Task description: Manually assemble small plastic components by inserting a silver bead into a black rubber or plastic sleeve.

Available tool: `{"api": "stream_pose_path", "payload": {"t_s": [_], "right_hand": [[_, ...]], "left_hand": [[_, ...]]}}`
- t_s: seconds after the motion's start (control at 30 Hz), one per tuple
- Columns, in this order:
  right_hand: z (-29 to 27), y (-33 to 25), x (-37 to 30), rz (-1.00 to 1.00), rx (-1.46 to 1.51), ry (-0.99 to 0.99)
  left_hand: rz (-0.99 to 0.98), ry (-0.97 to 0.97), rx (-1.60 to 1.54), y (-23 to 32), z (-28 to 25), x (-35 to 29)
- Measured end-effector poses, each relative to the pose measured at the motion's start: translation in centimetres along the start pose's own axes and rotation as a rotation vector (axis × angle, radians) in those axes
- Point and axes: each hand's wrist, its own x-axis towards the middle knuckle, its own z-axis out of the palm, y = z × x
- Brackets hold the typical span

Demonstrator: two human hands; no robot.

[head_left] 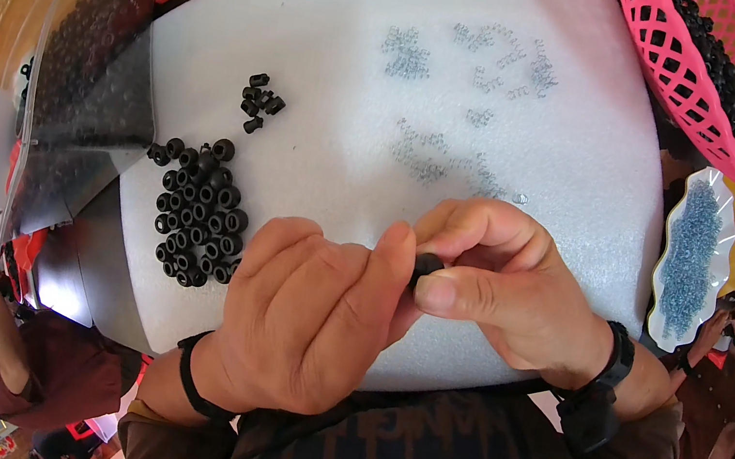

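In front of my chest, my two hands meet at a small round black plastic part, like a cord-lock body. My right hand pinches it between thumb and index finger. My left hand is closed, its fingertips pressed against the part's left side and hiding some of it. Left of my hands lies a pile of hollow black bodies, many with their round openings showing. Above that pile sits a little group of black plungers. Small clear-grey springs are scattered in loose clusters over the far side.
A white foam sheet covers the work surface. At left stands a clear bin of black parts; at far right, a pink lattice basket of black parts. Springs fill a white scalloped dish. Other people sit on both sides.
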Motion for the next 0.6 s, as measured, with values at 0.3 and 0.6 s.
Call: {"api": "stream_pose_path", "payload": {"t_s": [0.3,0.6], "right_hand": [[0.7,-1.0,-0.2,0.085,-0.064,-0.024],[0.9,-2.2,-0.2,0.179,-0.36,-0.067]], "left_hand": [[-0.078,0.035,-0.18,-0.6,-0.1,0.5],[-0.025,-0.038,-0.118,-1.0,-0.6,0.8]]}}
